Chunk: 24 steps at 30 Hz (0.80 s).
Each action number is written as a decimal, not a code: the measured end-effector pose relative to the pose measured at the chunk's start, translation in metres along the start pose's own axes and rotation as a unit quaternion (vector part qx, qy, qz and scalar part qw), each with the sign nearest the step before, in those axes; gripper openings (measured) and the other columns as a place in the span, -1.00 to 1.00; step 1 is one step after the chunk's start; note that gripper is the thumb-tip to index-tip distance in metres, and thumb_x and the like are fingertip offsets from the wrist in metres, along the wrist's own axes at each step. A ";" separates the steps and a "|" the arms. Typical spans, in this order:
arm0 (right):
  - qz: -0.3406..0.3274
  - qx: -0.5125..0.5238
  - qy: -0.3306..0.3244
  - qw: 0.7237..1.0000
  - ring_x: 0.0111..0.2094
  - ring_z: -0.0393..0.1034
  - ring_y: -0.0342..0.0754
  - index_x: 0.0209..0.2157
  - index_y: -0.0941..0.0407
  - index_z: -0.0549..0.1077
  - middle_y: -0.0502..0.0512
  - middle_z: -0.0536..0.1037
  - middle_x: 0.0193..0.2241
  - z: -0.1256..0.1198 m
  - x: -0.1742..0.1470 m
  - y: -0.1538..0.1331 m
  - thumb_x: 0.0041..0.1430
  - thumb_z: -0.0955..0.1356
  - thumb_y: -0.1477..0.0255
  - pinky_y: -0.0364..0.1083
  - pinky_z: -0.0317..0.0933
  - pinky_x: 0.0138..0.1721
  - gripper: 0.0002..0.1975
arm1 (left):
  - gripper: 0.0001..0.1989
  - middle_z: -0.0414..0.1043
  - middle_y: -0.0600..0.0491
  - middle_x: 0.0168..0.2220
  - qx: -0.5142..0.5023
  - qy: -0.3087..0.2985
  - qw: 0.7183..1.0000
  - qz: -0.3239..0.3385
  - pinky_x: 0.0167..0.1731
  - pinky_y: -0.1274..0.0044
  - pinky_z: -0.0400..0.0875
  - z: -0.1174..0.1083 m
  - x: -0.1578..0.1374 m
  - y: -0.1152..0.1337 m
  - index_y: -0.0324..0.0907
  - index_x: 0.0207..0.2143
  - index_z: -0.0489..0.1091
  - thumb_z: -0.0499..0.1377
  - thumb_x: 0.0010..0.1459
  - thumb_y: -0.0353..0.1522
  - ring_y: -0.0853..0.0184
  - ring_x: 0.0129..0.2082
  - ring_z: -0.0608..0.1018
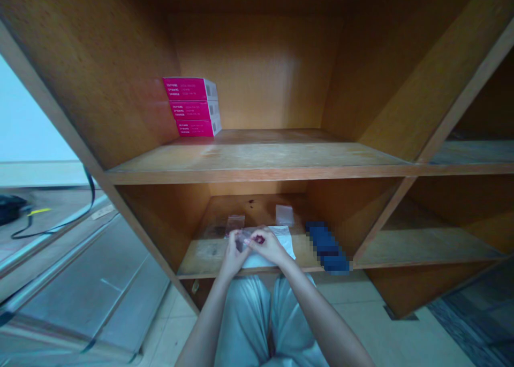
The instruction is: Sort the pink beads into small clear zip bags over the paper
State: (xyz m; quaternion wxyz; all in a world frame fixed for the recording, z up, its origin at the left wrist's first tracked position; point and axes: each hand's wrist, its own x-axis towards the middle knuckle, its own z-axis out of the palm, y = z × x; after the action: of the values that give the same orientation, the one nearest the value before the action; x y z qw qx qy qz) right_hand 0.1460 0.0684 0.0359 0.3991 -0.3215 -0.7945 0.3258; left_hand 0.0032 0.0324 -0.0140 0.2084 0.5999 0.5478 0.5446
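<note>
Both hands meet over the lower shelf, close to its front edge. My left hand (233, 257) is closed on a small clear plastic bag (242, 242). My right hand (270, 248) has its fingers closed at the bag's right side, with a small dark red item (259, 239) showing at them; its exact kind is too small to make out. Beneath the hands lies a white sheet (286, 239), partly covered by them. Behind my left hand rests another clear bag (235, 222), and a small whitish packet (284, 215) lies farther back on the right.
Three stacked pink boxes (195, 107) stand on the upper shelf (265, 155) at the left. A pixelated dark blue object (326, 246) lies right of the sheet. Wooden side walls bound the compartment. A glass-like panel (96, 281) leans at lower left, near a black cable (91, 188).
</note>
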 end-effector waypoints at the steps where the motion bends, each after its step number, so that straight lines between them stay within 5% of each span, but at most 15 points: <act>1: 0.002 -0.001 -0.003 1.000 -0.41 0.25 -0.15 -0.52 0.15 0.44 0.00 0.40 -0.54 0.000 -0.001 0.001 0.04 0.32 0.35 -0.20 0.08 -0.37 -0.83 | -0.58 0.32 -0.01 -0.21 -0.003 0.005 1.000 -0.002 -0.18 0.44 0.28 0.000 0.000 0.001 -0.16 -0.13 0.08 0.16 -0.03 -0.27 0.30 -0.21 0.43; 9: 0.050 0.069 -0.028 0.996 -0.52 0.24 -0.19 -0.56 0.17 0.37 -0.02 0.39 -0.59 -0.002 -0.001 0.006 0.06 0.26 0.44 -0.23 0.09 -0.47 -0.82 | -0.44 0.33 0.06 -0.33 -0.032 0.011 0.999 -0.025 -0.25 0.46 0.30 0.001 0.001 0.007 -0.17 -0.15 0.13 0.29 -0.20 -0.26 0.33 -0.32 0.43; 13: 0.088 0.138 0.008 0.986 -0.55 0.24 -0.20 -0.53 0.15 0.34 -0.03 0.38 -0.58 0.002 0.000 0.010 0.04 0.27 0.38 -0.23 0.14 -0.50 -0.85 | -0.53 0.33 0.11 -0.43 -0.073 -0.002 0.997 -0.040 -0.33 0.52 0.32 0.000 0.002 0.010 -0.17 -0.15 0.16 0.23 -0.11 -0.25 0.39 -0.42 0.43; 17: 0.109 0.195 0.017 0.975 -0.57 0.25 -0.22 -0.41 0.14 0.33 -0.03 0.39 -0.53 0.007 -0.001 0.015 0.02 0.29 0.37 -0.24 0.15 -0.55 -0.88 | -0.65 0.33 0.13 -0.54 -0.125 -0.007 0.984 -0.125 -0.57 0.59 0.30 -0.006 0.004 0.015 -0.20 -0.24 0.27 0.13 -0.03 -0.15 0.41 -0.56 0.40; 24: 0.085 0.183 0.015 0.979 -0.50 0.29 -0.22 -0.30 0.15 0.34 -0.02 0.40 -0.50 0.008 -0.001 0.018 0.02 0.26 0.49 -0.21 0.20 -0.44 -0.85 | -0.64 0.32 0.14 -0.63 -0.186 -0.049 0.967 -0.167 -0.73 0.68 0.17 -0.015 0.007 0.011 -0.25 -0.36 0.34 0.12 -0.02 -0.12 0.49 -0.70 0.33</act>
State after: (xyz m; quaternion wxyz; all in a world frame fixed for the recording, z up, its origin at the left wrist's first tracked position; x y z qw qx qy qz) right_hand 0.1443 0.0758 0.0176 0.4336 -0.3146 -0.6851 0.4937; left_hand -0.0068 0.0301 0.0037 0.4311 0.4766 0.5187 0.5639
